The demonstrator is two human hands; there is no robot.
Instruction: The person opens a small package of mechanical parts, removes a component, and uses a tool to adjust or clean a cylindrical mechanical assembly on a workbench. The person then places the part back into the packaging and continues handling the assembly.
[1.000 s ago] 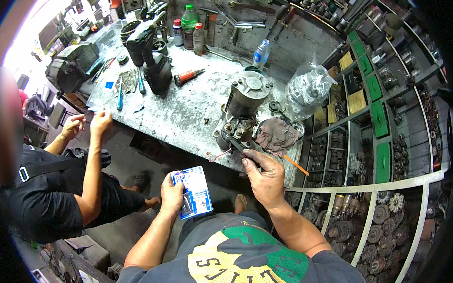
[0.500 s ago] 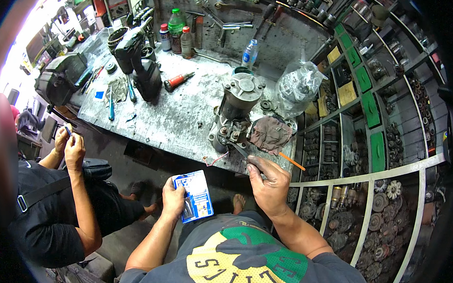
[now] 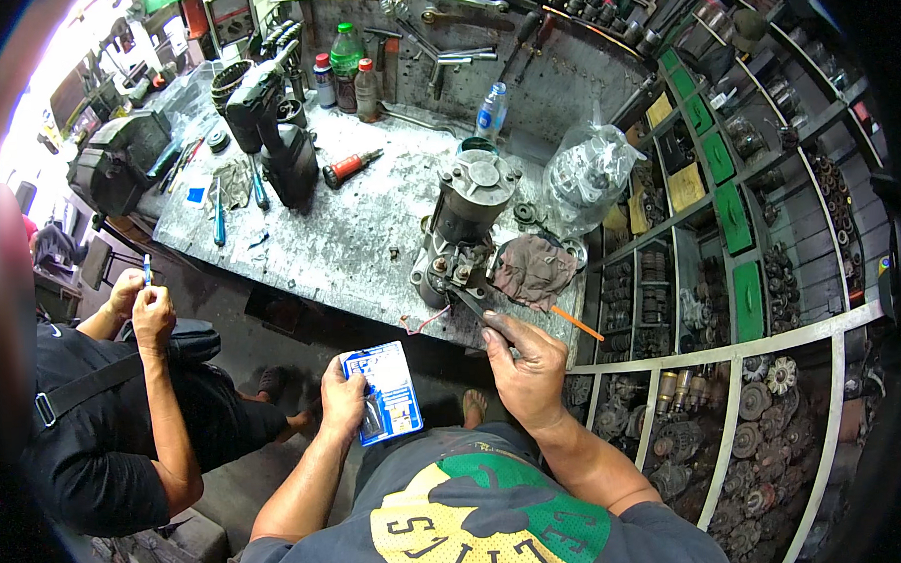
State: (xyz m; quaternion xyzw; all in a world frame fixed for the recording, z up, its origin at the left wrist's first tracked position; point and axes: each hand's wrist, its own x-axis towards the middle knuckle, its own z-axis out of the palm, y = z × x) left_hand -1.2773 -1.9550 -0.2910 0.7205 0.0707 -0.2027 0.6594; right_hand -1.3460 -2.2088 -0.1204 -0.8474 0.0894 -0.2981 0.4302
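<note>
My left hand (image 3: 343, 394) grips a blue and white carded package (image 3: 390, 403) by its left edge, held over the floor in front of the bench. My right hand (image 3: 526, 368) pinches a dark flat metal blade (image 3: 468, 302) between thumb and fingers. The blade's far tip reaches the lower end of a starter motor (image 3: 475, 196) standing upright on the bench; whether it touches cannot be made out. A short pinkish wire (image 3: 427, 323) lies by the motor's base. Right of the motor rests a crumpled brown rag (image 3: 536, 271), with an orange stick (image 3: 577, 323) beside it.
On the workbench (image 3: 340, 256) stand a black cordless power tool (image 3: 289, 158), several bottles and a clear plastic bag of parts (image 3: 591, 177). A red-handled tool (image 3: 352, 167) lies there too. Shelves of parts (image 3: 753, 410) line the right side. At left, another person's hands (image 3: 146, 307) hold a small thin item.
My right hand and the blade have shifted slightly left in view. The package stays in my left hand. The other person's thin item now points upright.
</note>
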